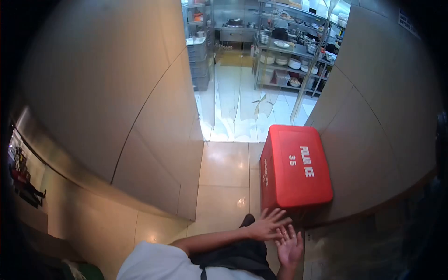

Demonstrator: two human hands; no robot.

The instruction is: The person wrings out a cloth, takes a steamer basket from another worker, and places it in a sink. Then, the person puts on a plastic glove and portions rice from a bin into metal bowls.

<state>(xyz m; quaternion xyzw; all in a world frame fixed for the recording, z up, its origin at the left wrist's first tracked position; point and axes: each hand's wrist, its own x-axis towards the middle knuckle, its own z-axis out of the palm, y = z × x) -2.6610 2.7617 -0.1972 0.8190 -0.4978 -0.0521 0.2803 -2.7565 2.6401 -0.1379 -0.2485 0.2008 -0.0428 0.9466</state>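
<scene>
My left hand (268, 226) reaches across from the left with its fingers spread and nothing in it. Just below and to the right, my right hand (290, 247) is held palm up with its fingers apart, also holding nothing. The two hands overlap in view at the fingers; whether they touch I cannot tell. Right beyond them stands a red cooler box (298, 163) marked "POLAR ICE 35", its lid closed, on the floor against the right wall.
A doorway with clear plastic strips (238, 102) lies ahead between a left wall (154, 116) and a right wall (373, 121). Behind it are metal shelves (289, 51) with plates and pans, and stacked grey crates (198, 60). A dark shoe (248, 220) shows below.
</scene>
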